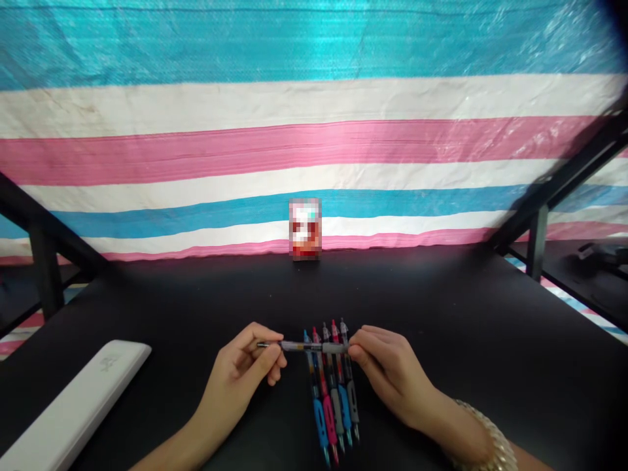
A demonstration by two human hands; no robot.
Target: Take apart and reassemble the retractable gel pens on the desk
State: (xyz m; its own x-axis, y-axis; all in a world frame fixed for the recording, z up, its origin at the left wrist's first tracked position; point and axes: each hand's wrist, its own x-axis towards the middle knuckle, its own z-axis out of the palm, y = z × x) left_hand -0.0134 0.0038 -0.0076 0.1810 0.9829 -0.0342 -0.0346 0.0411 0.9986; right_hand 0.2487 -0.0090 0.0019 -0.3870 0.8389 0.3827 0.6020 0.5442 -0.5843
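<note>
A clear-barrelled pen with a grey grip [314, 347] is stretched level between my two hands, above the other pens. My left hand [250, 360] pinches its clicker end between thumb and fingers. At the opposite end, my right hand [387, 366] closes its fingertips on the tip, which is hidden. Beneath the held pen, several pens lie side by side on the black table, tips toward me. Among them are a blue-grip pen [320, 422], a pink-grip pen [329, 418] and a grey-grip pen [353, 402] at the right end of the row.
A long white case [78, 405] lies on the black table [196, 294] at the left. Toward the back edge stands a small blurred red and white box [305, 229]. Black metal frame bars [559, 180] flank both sides, and a striped sheet [314, 144] hangs behind.
</note>
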